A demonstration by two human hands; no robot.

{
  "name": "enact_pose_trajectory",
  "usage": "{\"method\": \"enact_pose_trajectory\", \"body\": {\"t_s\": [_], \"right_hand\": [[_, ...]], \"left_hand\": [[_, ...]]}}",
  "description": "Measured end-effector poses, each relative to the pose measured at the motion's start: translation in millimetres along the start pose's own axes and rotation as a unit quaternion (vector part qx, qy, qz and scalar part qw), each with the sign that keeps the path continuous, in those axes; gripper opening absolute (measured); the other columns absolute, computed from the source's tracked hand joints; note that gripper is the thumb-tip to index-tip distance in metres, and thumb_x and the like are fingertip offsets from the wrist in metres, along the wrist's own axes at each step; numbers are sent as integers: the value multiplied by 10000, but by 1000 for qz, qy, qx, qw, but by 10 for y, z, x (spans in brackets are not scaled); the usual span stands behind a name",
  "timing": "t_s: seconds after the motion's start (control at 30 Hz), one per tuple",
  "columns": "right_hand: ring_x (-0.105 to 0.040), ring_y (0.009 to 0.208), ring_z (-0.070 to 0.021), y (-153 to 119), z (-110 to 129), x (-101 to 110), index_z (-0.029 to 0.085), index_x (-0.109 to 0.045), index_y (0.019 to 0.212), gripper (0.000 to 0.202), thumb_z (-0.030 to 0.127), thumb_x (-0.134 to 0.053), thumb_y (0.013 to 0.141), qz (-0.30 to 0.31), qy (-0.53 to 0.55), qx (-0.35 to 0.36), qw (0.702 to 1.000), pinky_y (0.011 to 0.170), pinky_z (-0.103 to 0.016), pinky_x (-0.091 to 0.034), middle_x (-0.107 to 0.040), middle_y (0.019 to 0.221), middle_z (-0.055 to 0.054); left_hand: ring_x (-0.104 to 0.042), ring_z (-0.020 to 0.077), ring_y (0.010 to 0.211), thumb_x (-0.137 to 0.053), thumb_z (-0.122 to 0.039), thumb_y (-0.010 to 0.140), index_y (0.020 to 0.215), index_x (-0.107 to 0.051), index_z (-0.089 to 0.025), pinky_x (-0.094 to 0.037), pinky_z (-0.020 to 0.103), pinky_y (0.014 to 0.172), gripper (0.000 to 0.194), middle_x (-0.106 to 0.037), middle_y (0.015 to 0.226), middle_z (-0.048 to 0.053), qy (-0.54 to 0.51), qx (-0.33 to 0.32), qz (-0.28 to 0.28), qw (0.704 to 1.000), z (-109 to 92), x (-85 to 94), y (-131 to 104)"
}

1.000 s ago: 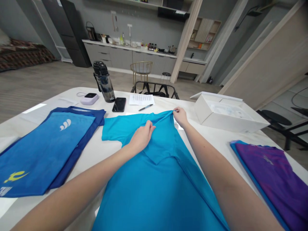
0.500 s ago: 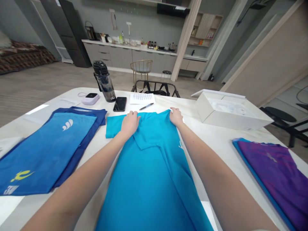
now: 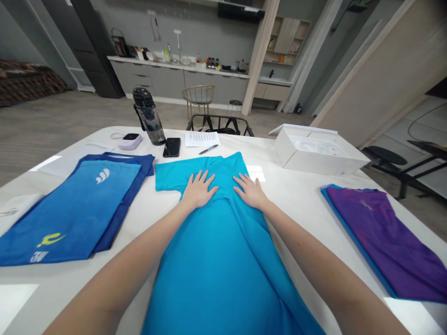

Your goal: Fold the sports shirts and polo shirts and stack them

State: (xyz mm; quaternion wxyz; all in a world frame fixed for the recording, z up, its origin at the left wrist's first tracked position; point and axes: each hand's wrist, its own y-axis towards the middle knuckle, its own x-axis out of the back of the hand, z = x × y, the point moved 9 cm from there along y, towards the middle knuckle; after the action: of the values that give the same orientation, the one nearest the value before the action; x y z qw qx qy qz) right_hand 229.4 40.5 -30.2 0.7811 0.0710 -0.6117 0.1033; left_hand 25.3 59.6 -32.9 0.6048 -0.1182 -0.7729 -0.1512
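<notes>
A turquoise T-shirt lies lengthwise in front of me, its shoulders toward the far side and one sleeve pointing left. My left hand rests flat on its upper part, fingers spread. On the shirt's upper right edge lies my right hand, open too, with its fingers apart. Neither hand grips the cloth. Long creases run down the shirt's right side toward me. Its lower end runs out of the bottom of the view.
Folded blue shirts lie left, a folded purple shirt right. Toward the back are a water bottle, phone, lilac device, pen, printed paper and open white box on the white table.
Both hands have moved back toward me from the shirt's shoulder edge and now lie flat with spread fingers. The shirt's right shoulder no longer has a hand at it. The view has shifted slightly.
</notes>
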Motion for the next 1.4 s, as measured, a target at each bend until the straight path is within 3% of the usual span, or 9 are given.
{"method": "enact_pose_trajectory", "body": {"t_s": [0.17, 0.47, 0.8, 0.93, 1.1, 1.17, 1.23, 1.4], "right_hand": [[-140, 1547, -314, -396, 86, 37, 349, -319, 1577, 600, 601, -274, 1034, 14, 2, -17, 1000, 1168, -721, -106, -210, 1673, -43], [-163, 1544, -302, -1310, 583, 130, 388, -289, 1585, 620, 633, -294, 1015, 32, 39, 33, 998, 1197, -675, -136, -202, 1674, -15], [-176, 1540, -311, -2265, 684, 50, 380, -335, 1569, 578, 594, -303, 1034, 34, 18, 16, 999, 1192, -681, -178, -192, 1674, -11], [-202, 1535, -299, -2487, 653, -8, 335, -352, 1568, 571, 560, -323, 1044, 20, 9, 14, 1000, 1203, -657, -179, -230, 1665, -38], [-208, 1535, -273, -2553, 609, -30, 331, -354, 1567, 552, 527, -335, 1052, -14, -4, 14, 1000, 1224, -618, -151, -259, 1656, -34], [-215, 1533, -276, -2556, 610, -28, 333, -363, 1563, 550, 529, -343, 1049, -22, -5, 16, 1000, 1222, -620, -148, -274, 1651, -36], [-223, 1530, -282, -2558, 616, -19, 330, -374, 1557, 549, 530, -354, 1046, -28, -2, 17, 999, 1218, -623, -154, -291, 1645, -41], [-266, 1515, -284, -2579, 612, 30, 302, -367, 1558, 558, 510, -386, 1040, -64, 27, 22, 997, 1217, -611, -173, -330, 1631, -61]], "left_hand": [[-154, 317, 1550, -263, -672, 977, 1571, -358, -315, -89, 555, 1238, 700, -236, 1671, 53, 0, -7, 9, 1000, -22, 14, -6], [-144, 309, 1552, -253, -664, 981, 1577, -341, -313, -67, 545, 1236, 697, -220, 1676, 54, 7, -3, 18, 1000, -13, -9, -15], [-165, 322, 1545, -213, -644, 994, 1579, -338, -300, -102, 569, 1227, 690, -237, 1672, 65, 26, -10, 17, 999, -15, -40, -1], [-180, 313, 1542, -200, -597, 1010, 1579, -336, -301, -116, 578, 1222, 656, -237, 1673, 57, 36, -5, 19, 999, -26, -38, -17], [-261, 328, 1510, -233, -495, 1030, 1550, -396, -273, -137, 630, 1194, 588, -318, 1641, 89, 59, -3, 8, 998, -73, 44, -69], [-346, 325, 1466, -270, -395, 1032, 1521, -442, -215, -147, 618, 1195, 548, -414, 1585, 129, 78, -38, -17, 996, -218, 138, -127], [-428, 302, 1408, -314, -269, 1013, 1484, -482, -169, -157, 567, 1209, 510, -503, 1511, 154, 88, -105, -54, 989, -490, 247, -253], [-537, 248, 1277, -403, -170, 977, 1316, -605, -176, -308, 447, 1158, 394, -614, 1368, 114, 6, -232, -111, 966, -1326, 448, -920]]}}
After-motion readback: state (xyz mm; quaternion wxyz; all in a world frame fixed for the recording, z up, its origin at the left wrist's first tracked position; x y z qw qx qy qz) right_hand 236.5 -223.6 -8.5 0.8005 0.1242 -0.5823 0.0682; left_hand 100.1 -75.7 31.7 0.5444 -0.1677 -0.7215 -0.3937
